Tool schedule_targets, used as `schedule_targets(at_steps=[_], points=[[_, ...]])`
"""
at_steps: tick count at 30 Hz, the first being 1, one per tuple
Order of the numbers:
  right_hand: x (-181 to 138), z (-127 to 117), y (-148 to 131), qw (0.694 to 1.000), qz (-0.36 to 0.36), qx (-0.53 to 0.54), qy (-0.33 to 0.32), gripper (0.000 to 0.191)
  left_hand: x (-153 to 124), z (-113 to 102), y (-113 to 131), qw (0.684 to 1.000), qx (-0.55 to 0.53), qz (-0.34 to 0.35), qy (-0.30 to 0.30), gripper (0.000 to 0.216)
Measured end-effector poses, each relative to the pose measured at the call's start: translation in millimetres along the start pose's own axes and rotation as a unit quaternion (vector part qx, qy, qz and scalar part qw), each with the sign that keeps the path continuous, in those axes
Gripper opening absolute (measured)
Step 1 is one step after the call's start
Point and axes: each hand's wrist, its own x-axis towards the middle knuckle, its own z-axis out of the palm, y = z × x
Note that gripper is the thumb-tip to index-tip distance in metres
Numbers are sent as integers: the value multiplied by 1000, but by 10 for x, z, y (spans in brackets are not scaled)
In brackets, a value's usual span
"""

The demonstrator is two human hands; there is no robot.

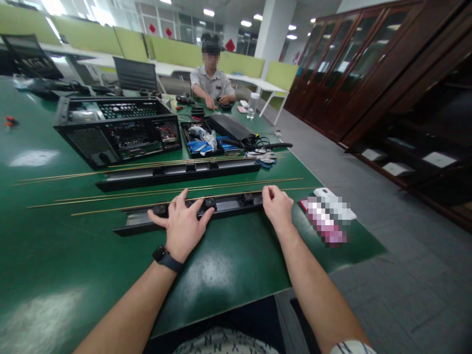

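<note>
A long black channel rail (236, 204) lies across the green table in front of me, with several small black blocks in it. My left hand (185, 221) rests over its left half, fingers spread and touching the rail or its blocks; the palm hides part of it. At the rail's right end, my right hand (277, 205) is closed in a pinch on a thin brass rod (99, 212) that runs along the rail's far edge. The exact grip is hidden behind the fingers. Just beyond lie two more brass rods (121, 195) and a second black channel rail (214, 170).
An open black computer case (121, 135) stands back left. A tray (191, 147) with blue-and-white gloves (202, 140) and black cables (258, 142) lie behind the rails. A white device (334, 202) and a pink packet (326, 223) sit right. A co-worker (213, 83) sits across.
</note>
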Motion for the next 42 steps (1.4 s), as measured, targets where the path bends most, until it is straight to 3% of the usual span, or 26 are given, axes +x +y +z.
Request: schedule_targets(at_steps=[11, 19, 27, 42], points=[[29, -60, 4, 999, 41, -25, 11, 34, 5, -37, 19, 1000, 0, -5, -14, 32], [34, 2, 48, 1000, 18, 12, 6, 38, 10, -29, 27, 1000, 1, -18, -25, 33], [106, 45, 160, 997, 60, -18, 35, 36, 9, -54, 33, 999, -6, -18, -32, 33], [63, 82, 139, 1000, -3, 21, 20, 43, 6, -45, 24, 999, -14, -25, -32, 35]])
